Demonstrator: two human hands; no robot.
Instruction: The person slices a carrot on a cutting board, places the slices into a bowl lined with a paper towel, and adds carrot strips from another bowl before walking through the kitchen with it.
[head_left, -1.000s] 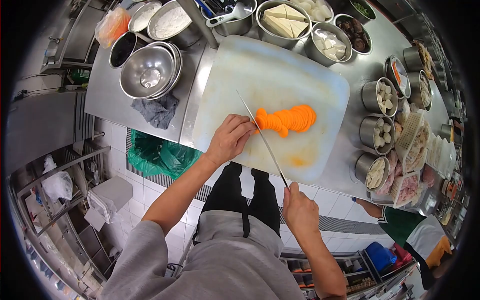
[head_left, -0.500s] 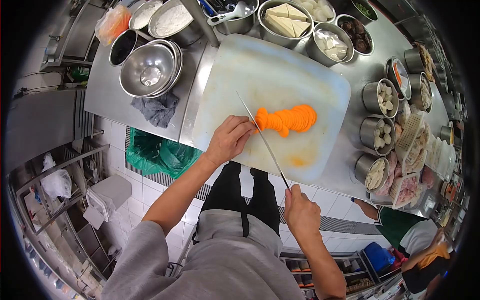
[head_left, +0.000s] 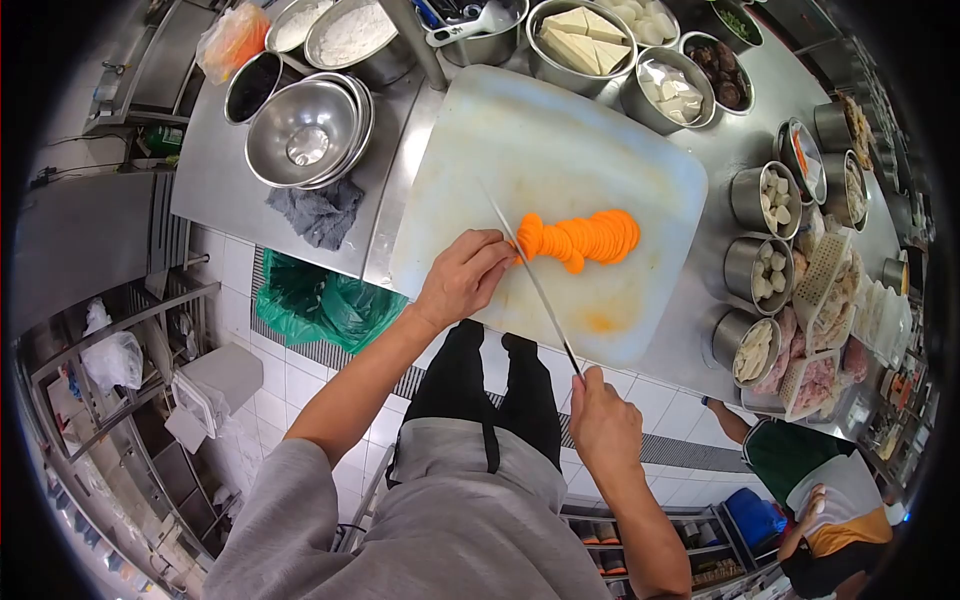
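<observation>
The handle of the knife is mostly hidden by the right hand, and its tip is blurred against the cutting board. The left end of the sliced carrot is covered by the left hand. The utensil pot is cut off by the top edge. The dark contents of the small container cannot be made out.

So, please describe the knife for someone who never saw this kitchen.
Find the big pale cutting board on the steel table. Between the orange slices and the left hand, the knife slants, gripped by the right hand. Its thin metal blade sets it apart from these slices.
</observation>
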